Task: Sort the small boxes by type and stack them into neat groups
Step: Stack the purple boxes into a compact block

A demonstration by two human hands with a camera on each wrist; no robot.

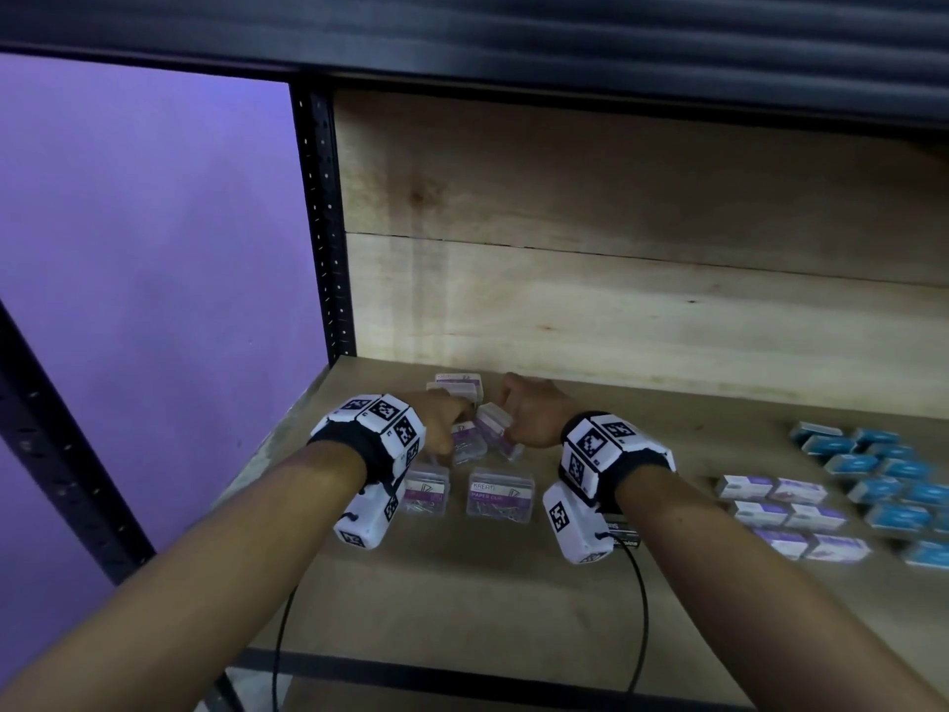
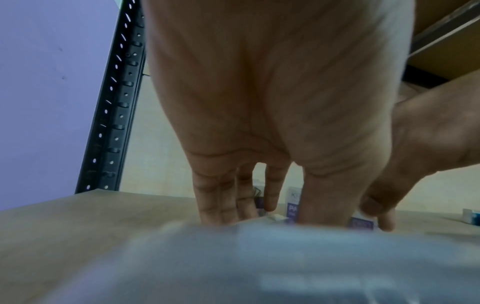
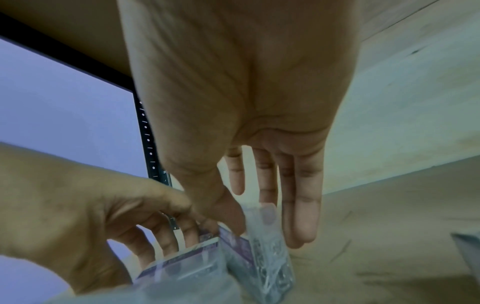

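Note:
Several clear paper-clip boxes with purple labels lie in the middle of the wooden shelf point(image 1: 590, 598). My right hand point(image 1: 506, 423) pinches one clear box point(image 1: 495, 429) between thumb and a finger, and it stands tilted on its edge point(image 3: 265, 246). Right beside it my left hand point(image 1: 459, 429) grips another clear box point(image 1: 467, 447), with the fingers curled over it point(image 3: 187, 265). A small stack of the same boxes point(image 1: 457, 385) stands just behind the hands. Two more lie flat in front point(image 1: 426, 488) point(image 1: 500, 495). A blurred clear box point(image 2: 259, 257) fills the bottom of the left wrist view.
To the right lie rows of purple-and-white boxes point(image 1: 791, 511) and blue boxes point(image 1: 883, 475). A dark box point(image 1: 624, 531) sits under my right wrist. A black perforated post point(image 1: 323, 223) and the wooden back panel point(image 1: 616, 300) bound the shelf.

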